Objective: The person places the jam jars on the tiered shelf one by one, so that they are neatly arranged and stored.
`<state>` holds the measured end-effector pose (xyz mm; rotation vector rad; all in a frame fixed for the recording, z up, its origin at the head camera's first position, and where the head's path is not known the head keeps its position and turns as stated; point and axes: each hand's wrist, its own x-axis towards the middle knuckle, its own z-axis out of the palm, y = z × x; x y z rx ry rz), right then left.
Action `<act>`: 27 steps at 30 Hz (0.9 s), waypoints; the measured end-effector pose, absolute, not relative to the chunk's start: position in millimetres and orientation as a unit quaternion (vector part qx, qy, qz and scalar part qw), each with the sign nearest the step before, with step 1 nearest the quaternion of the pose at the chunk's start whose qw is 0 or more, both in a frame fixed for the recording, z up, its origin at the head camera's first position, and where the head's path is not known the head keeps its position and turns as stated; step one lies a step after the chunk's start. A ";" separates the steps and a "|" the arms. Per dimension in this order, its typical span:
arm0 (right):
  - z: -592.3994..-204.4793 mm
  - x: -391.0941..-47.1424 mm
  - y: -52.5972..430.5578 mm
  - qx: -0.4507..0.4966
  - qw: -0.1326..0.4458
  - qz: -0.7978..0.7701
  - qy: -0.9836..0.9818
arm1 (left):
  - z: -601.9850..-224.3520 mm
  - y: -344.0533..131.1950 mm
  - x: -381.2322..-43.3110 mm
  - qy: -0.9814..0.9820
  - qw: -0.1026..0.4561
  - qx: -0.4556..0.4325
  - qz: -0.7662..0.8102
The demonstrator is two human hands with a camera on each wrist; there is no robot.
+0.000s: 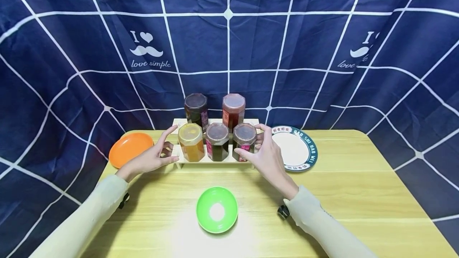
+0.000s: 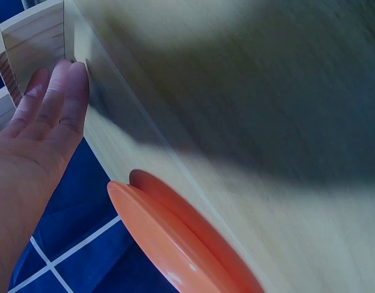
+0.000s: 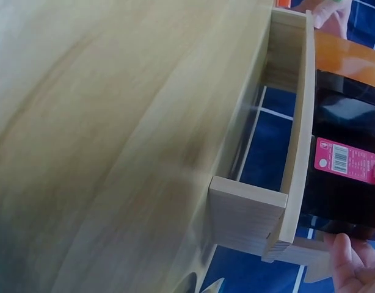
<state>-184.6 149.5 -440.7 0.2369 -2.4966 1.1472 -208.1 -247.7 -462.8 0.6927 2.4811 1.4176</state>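
Observation:
A two-tier light wood rack (image 1: 178,151) bears several faceted jars with clear lids. My left hand (image 1: 150,157) is at the rack's left end, thumb near the lower shelf's front and index finger by the upper tier; in the left wrist view its other fingers (image 2: 74,91) lie against the end board. At the right of the lower row, my right hand (image 1: 267,154) holds a dark jar (image 1: 244,141) between thumb and fingers. The jar stays upright on the shelf. Beside it are another dark jar (image 1: 217,142) and a yellow-orange jar (image 1: 191,142).
On the upper tier stand a dark jar (image 1: 196,108) and a reddish jar (image 1: 234,108). An orange plate (image 1: 130,148) lies left, a white plate with a dark patterned rim (image 1: 311,152) right. A green bowl (image 1: 216,226) sits in front. Blue checked cloth (image 1: 251,43) hangs behind.

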 end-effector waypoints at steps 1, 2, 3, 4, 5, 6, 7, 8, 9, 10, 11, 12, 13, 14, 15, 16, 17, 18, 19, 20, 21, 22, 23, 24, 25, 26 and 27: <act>-440.7 -184.7 149.5 0.084 0.191 0.408 -0.889 | -462.9 -247.5 -207.9 0.839 0.101 0.235 0.481; -441.0 -184.8 149.6 0.084 0.190 0.408 -0.889 | -463.1 -247.2 -207.9 0.839 0.101 0.234 0.481; -441.2 -184.8 149.6 0.084 0.191 0.408 -0.889 | -463.3 -247.3 -207.9 0.838 0.102 0.235 0.482; -441.4 -185.0 149.6 0.084 0.191 0.408 -0.889 | -463.5 -247.5 -207.9 0.838 0.102 0.235 0.482; -441.7 -185.2 149.5 0.084 0.190 0.407 -0.889 | -463.3 -247.6 -207.9 0.838 0.103 0.235 0.482; -441.8 -185.4 149.3 0.085 0.190 0.407 -0.889 | -463.2 -247.7 -207.9 0.838 0.104 0.233 0.482; -442.1 -185.7 149.3 0.085 0.189 0.408 -0.889 | -463.3 -247.9 -208.1 0.840 0.104 0.230 0.481; -442.1 -185.9 149.2 0.085 0.189 0.408 -0.889 | -463.3 -248.2 -208.3 0.841 0.104 0.229 0.479; -442.2 -186.2 149.2 0.085 0.188 0.410 -0.889 | -463.2 -248.4 -208.6 0.841 0.104 0.229 0.478; -442.1 -186.7 149.3 0.085 0.185 0.411 -0.889 | -462.9 -248.2 -208.8 0.842 0.104 0.229 0.478; -441.7 -187.1 149.5 0.085 0.182 0.413 -0.888 | -462.7 -247.9 -209.1 0.844 0.103 0.227 0.475; -441.5 -187.5 150.0 0.085 0.178 0.414 -0.889 | -462.5 -247.6 -209.4 0.844 0.103 0.229 0.474; -441.2 -187.7 150.5 0.084 0.173 0.416 -0.889 | -462.3 -247.4 -209.4 0.844 0.101 0.230 0.473; -440.7 -187.9 151.1 0.085 0.167 0.416 -0.890 | -462.1 -247.0 -209.4 0.844 0.101 0.232 0.472; -440.4 -188.0 151.9 0.086 0.160 0.418 -0.890 | -461.9 -246.3 -209.0 0.845 0.100 0.232 0.471; -440.4 -187.7 152.8 0.088 0.151 0.418 -0.891 | -461.9 -246.2 -208.6 0.847 0.099 0.230 0.469; -440.3 -187.2 154.2 0.090 0.144 0.417 -0.893 | -461.6 -245.7 -207.7 0.850 0.099 0.227 0.466; -440.5 -186.6 155.8 0.094 0.138 0.415 -0.894 | -461.4 -245.3 -206.7 0.852 0.098 0.225 0.463; -440.6 -185.7 157.8 0.101 0.132 0.413 -0.895 | -461.3 -245.0 -205.5 0.855 0.094 0.222 0.459; -440.6 -184.7 160.1 0.110 0.128 0.410 -0.897 | -461.0 -244.4 -204.0 0.859 0.089 0.222 0.453; -440.1 -183.2 163.3 0.121 0.123 0.406 -0.898 | -460.5 -243.5 -202.3 0.864 0.083 0.219 0.446; -439.9 -181.9 167.1 0.132 0.119 0.400 -0.899 | -460.2 -242.6 -200.7 0.869 0.074 0.221 0.437; -439.6 -180.7 171.3 0.148 0.117 0.399 -0.898 | -459.3 -241.3 -199.0 0.876 0.062 0.221 0.424; -438.9 -179.7 175.6 0.162 0.117 0.396 -0.896 | -458.9 -240.3 -197.3 0.885 0.047 0.222 0.406; -438.1 -178.5 180.3 0.176 0.116 0.393 -0.895 | -458.5 -239.0 -195.1 0.894 0.030 0.223 0.388; -437.0 -177.2 185.2 0.188 0.116 0.389 -0.894 | -458.0 -237.8 -192.5 0.902 0.013 0.222 0.370; -436.5 -175.7 190.6 0.197 0.116 0.384 -0.894 | -458.1 -236.8 -189.7 0.910 -0.005 0.221 0.351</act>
